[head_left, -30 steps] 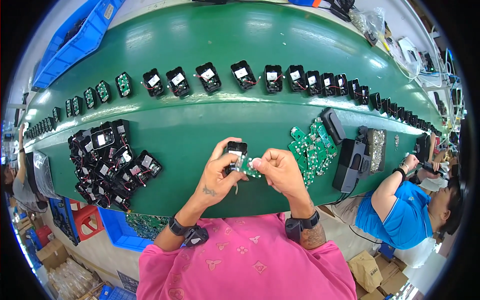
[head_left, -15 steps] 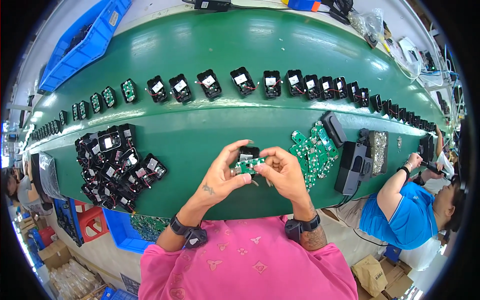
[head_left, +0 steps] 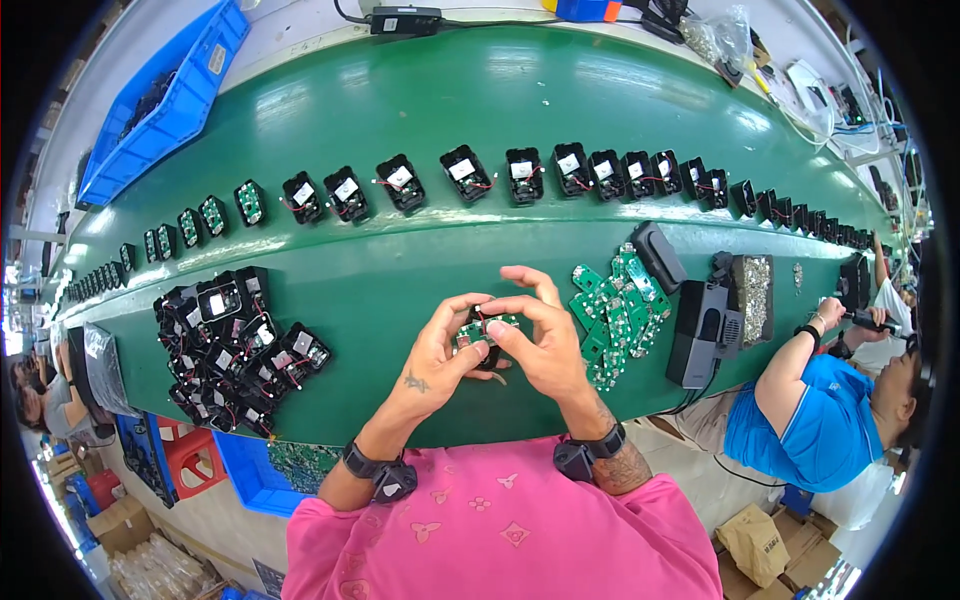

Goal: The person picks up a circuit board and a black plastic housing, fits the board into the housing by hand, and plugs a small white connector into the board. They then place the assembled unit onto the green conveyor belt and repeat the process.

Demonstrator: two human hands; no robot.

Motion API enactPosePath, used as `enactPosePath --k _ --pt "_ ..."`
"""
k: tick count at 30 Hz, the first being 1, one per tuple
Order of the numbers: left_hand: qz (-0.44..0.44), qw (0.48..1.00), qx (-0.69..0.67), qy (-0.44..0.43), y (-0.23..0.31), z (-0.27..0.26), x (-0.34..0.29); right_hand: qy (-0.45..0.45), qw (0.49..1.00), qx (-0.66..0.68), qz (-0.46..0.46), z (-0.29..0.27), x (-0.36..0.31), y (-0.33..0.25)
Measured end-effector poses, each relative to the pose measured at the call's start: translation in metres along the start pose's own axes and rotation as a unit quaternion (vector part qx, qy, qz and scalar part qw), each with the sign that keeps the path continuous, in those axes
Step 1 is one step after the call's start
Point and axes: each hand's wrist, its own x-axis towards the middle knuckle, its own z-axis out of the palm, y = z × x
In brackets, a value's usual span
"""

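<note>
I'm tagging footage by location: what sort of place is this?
Probably an electronics assembly workshop: open black housings line a long green workbench, loose circuit boards lie heaped on it, and a co-worker in blue is beside it.

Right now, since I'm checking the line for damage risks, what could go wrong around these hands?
The left hand and right hand both have digits on one circuit board; uneven pressure might harm its parts.
The loose board pile lies beside the right hand, so a knock could scatter it.
The casing heap nears the green table's front edge; a piece might slip off.
</note>
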Motion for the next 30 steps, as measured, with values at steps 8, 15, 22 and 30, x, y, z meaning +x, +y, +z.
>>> enactPosePath --k 8,15,22,30 --pt "0.038 0.999 0.009 0.010 -0.006 0.003 0.007 0.017 0.998 0.058 0.015 0.006 -0.002 0.012" --pt "0.077 0.997 -0.008 0.005 -0.022 0.000 0.015 0.015 0.999 0.020 0.030 0.008 -0.002 -0.002" --pt "0.158 0.985 -0.010 0.067 -0.011 -0.001 0.011 0.115 0.926 -0.274 -0.232 0.013 0.002 -0.022" --pt "0.230 0.959 0.134 0.102 0.012 0.007 -0.003 0.041 0.975 -0.184 -0.118 0.007 0.006 -0.048"
